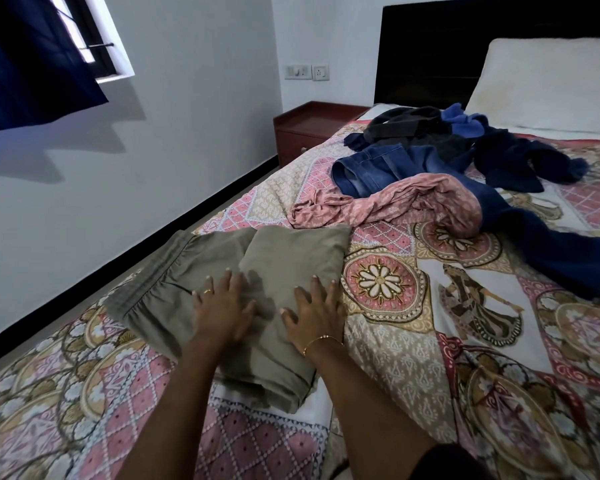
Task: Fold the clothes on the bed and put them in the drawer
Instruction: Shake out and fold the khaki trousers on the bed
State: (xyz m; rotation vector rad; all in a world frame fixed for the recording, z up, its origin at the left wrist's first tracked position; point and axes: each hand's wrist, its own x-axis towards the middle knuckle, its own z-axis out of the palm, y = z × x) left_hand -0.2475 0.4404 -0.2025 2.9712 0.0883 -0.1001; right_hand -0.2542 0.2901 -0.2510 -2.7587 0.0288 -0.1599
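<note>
Both of your hands are lying flat on the half-folded olive-green cotton garment (pixel 257 299) with fingers spread and straight, gripping nothing — the left hand (pixel 222 308) is pressing near its middle crease, the right hand (pixel 314 315) just beside it toward the garment's right edge. That garment is sitting on the patterned pink-and-beige bedspread (pixel 430 358), close to the bed's left edge.

It is looking light, soft and floppy, so it is likely to sag and unfold if you are lifting it by one corner. Judging from the layers, you are better off sliding your palms under the stacked edges nearest you and lifting the whole bundle flat.

Well beyond the olive garment, toward the headboard, the crumpled pink printed cloth (pixel 388 206), the blue denim jeans (pixel 413 168) and a heap of dark navy and black clothes (pixel 465 133) are waiting unfolded. How many pieces that heap is holding is hard to make out — they are overlapping. The reddish wooden bedside cabinet (pixel 309 129) is standing farther back still, its front mostly hidden by the bed.
</note>
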